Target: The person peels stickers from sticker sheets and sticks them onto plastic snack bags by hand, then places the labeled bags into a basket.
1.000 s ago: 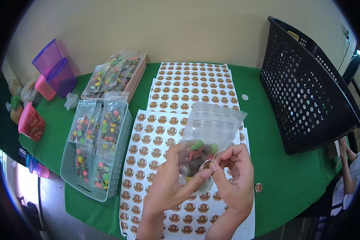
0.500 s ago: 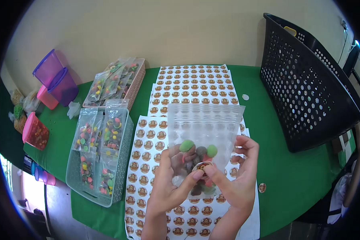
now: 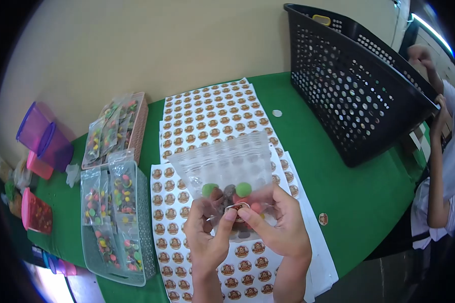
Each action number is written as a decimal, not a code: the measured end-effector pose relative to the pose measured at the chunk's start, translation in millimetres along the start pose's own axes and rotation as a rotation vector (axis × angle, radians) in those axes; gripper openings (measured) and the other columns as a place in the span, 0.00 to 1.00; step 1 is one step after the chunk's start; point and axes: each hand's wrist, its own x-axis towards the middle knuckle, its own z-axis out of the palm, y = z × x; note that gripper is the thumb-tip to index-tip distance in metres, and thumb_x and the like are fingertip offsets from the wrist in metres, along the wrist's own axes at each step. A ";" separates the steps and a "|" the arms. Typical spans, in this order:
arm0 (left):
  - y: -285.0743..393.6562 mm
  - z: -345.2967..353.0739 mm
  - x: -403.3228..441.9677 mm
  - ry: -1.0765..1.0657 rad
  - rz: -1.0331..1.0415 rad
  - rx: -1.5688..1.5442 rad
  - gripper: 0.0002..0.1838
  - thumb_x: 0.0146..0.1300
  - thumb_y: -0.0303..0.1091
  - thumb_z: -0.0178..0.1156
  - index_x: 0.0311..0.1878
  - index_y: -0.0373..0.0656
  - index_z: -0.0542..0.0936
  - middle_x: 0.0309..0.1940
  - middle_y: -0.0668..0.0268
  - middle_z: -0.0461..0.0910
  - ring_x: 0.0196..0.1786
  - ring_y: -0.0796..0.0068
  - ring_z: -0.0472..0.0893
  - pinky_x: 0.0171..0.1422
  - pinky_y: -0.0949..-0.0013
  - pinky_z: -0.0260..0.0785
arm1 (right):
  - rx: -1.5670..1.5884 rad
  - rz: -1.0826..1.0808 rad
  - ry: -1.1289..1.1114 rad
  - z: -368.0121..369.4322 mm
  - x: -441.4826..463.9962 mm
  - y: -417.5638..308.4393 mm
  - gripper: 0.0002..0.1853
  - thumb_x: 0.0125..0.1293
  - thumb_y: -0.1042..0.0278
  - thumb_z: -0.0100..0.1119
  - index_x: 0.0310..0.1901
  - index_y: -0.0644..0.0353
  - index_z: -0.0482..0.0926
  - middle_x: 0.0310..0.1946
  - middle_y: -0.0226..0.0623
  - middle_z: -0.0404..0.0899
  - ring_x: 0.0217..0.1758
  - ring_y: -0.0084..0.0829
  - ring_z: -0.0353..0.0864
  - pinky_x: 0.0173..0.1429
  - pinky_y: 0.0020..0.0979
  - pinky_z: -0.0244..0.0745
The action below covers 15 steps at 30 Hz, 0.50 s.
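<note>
A clear zip bag (image 3: 227, 166) with green, red and dark candies in its lower part is held upright over the sticker sheets (image 3: 179, 217). My left hand (image 3: 207, 237) grips its left side, fingers behind and thumb in front. On the right side my right hand (image 3: 280, 222) grips the same bag in a like way. Both thumbs press on a round brown-and-white sticker (image 3: 237, 207) on the bag's front, covering part of it. The fingers behind the bag show only partly through the plastic.
Filled bags lie in a grey-green basket (image 3: 146, 222) and a pink basket (image 3: 140, 121) at left, near purple tubs (image 3: 55, 149) and a red-filled container (image 3: 37, 212). A tall black basket (image 3: 338, 91) stands right; another person's hand (image 3: 441, 113) touches it. A loose sticker (image 3: 323, 218) lies on the green cloth.
The view has turned, and the scene sits tilted. Both thumbs now lie side by side on the sticker, which was held between the fingertips earlier. The other person's arms have come into view at right.
</note>
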 end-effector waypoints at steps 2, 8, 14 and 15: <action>-3.1 4.8 1.3 0.011 0.021 -0.053 0.12 0.53 0.27 0.58 0.37 0.34 0.67 0.35 0.63 0.72 0.41 0.79 0.72 0.46 0.75 0.65 | 0.024 -0.131 -0.114 -6.0 -1.0 5.3 0.14 0.53 0.77 0.57 0.42 0.67 0.69 0.37 0.38 0.73 0.41 0.25 0.74 0.46 0.26 0.70; 13.6 11.2 -7.1 -0.024 0.024 -0.200 0.12 0.53 0.29 0.58 0.37 0.36 0.67 0.40 0.60 0.70 0.48 0.73 0.70 0.51 0.71 0.62 | 0.096 -0.024 -0.153 -12.9 -14.3 -18.8 0.21 0.51 0.73 0.60 0.46 0.69 0.64 0.38 0.42 0.72 0.46 0.30 0.73 0.46 0.29 0.71; 14.1 9.1 -13.0 -0.022 0.086 -0.139 0.23 0.51 0.30 0.58 0.49 0.32 0.64 0.43 0.60 0.68 0.47 0.72 0.68 0.54 0.70 0.58 | 0.034 0.041 -0.160 -15.3 -18.3 -29.2 0.33 0.41 0.70 0.71 0.50 0.66 0.64 0.42 0.38 0.74 0.47 0.27 0.74 0.50 0.29 0.69; 17.4 12.9 -15.9 0.019 0.053 -0.203 0.24 0.51 0.29 0.57 0.51 0.32 0.63 0.44 0.59 0.68 0.48 0.71 0.67 0.55 0.69 0.57 | 0.070 0.033 -0.138 -14.2 -18.6 -26.6 0.31 0.42 0.70 0.70 0.48 0.67 0.66 0.40 0.39 0.75 0.46 0.26 0.75 0.48 0.29 0.71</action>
